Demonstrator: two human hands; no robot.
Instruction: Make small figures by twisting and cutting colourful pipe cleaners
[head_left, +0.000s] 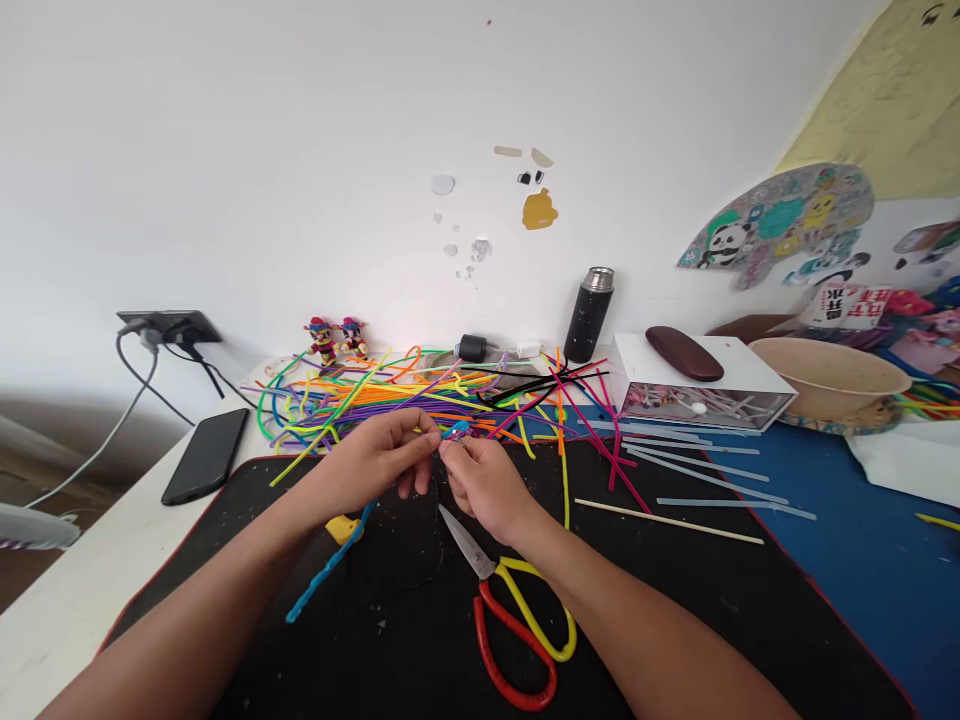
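Note:
My left hand (386, 455) pinches a blue pipe cleaner (330, 570), whose long end hangs down below the palm toward the lower left. Close against it, my right hand (486, 487) is closed around a small bundle with blue and purple (459, 431) showing above the thumb. The fingertips of both hands nearly meet there, and most of the bundle is hidden. Scissors (487, 570) with one red and one yellow handle lie open just under my right hand. A small yellow object (343, 530) rests on the black mat (300, 660) beside the blue strand.
Loose colourful pipe cleaners (375, 405) lie piled along the wall. A black flask (589, 315), a white box (705, 380) with a brown case (684, 353), and a beige bowl (829, 375) stand behind. Translucent glue sticks (712, 470), a wooden stick (667, 520) and a phone (206, 455) lie around.

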